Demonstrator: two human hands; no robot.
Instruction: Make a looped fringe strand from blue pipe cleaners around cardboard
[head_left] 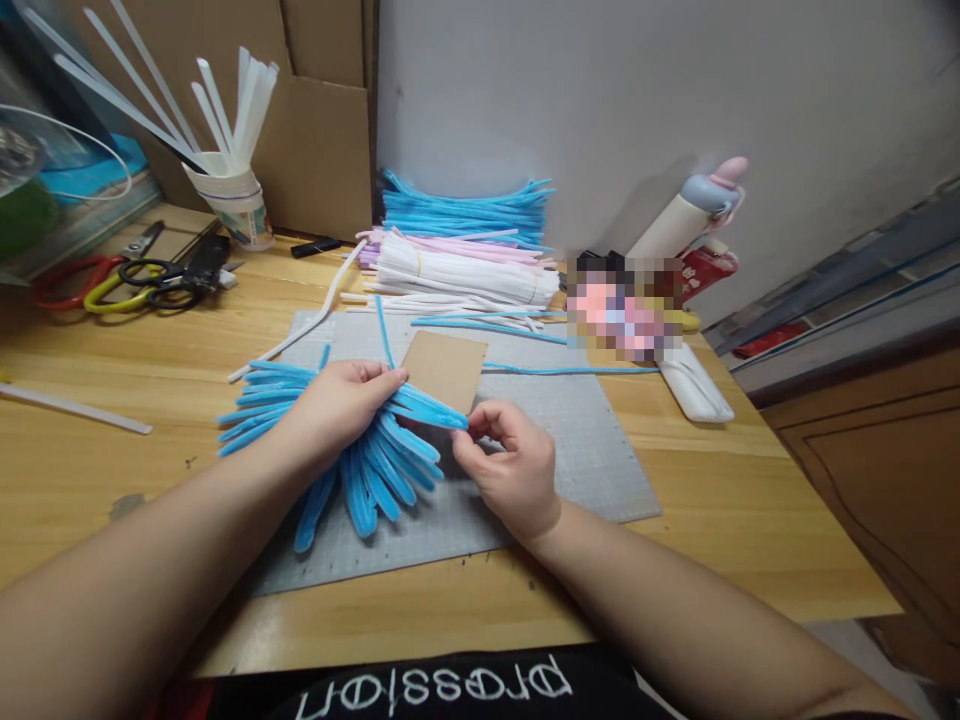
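My left hand [352, 400] is closed around the middle of a bunch of blue pipe cleaners [386, 460], bent into long loops that fan out on both sides of it. Thumb and forefinger of my right hand [510, 460] pinch the rounded tip of one blue loop on the bunch's right side. Beneath both hands lies a grey cutting mat [577, 440]. A small brown cardboard rectangle [446, 365] rests on the mat just beyond my hands. Single blue pipe cleaners [570, 370] stretch across the mat's far right part.
Bundles of blue [465, 210] and white pipe cleaners [457, 272] lie along the wall. At the left are scissors [161, 285] and a paper cup [240, 205] of white strips. A bottle [675, 215] and a white packet [696, 385] stand or lie at the right.
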